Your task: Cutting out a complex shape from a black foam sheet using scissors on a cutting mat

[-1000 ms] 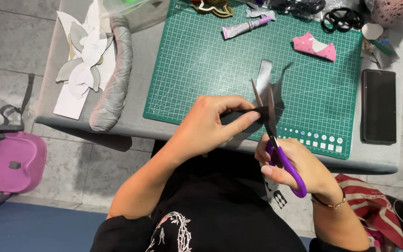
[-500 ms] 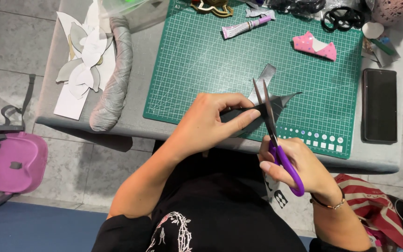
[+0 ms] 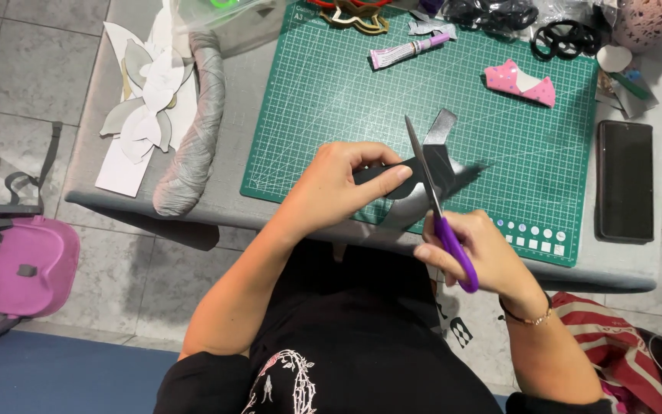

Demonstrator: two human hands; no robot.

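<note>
My left hand (image 3: 346,184) pinches a dark, shiny grey-black piece of sheet material (image 3: 438,165) and holds it above the front edge of the green cutting mat (image 3: 331,100). My right hand (image 3: 484,257) grips purple-handled scissors (image 3: 438,211), fingers through the loops. The blades point away from me and cross the dark sheet near its middle. A narrow grey strip of the sheet sticks up to the right of the blade tip.
On the grey table (image 3: 93,165): white and grey cut-out shapes (image 3: 147,100), a rolled grey fabric piece (image 3: 193,123), a glue tube (image 3: 408,52), a pink dotted piece (image 3: 520,81), black scissors (image 3: 568,37), a black phone (image 3: 624,180). A pink bag (image 3: 17,264) sits on the floor, left.
The scissors' blades have advanced further across the dark sheet. My left hand has turned the sheet slightly and both hands have shifted a little.
</note>
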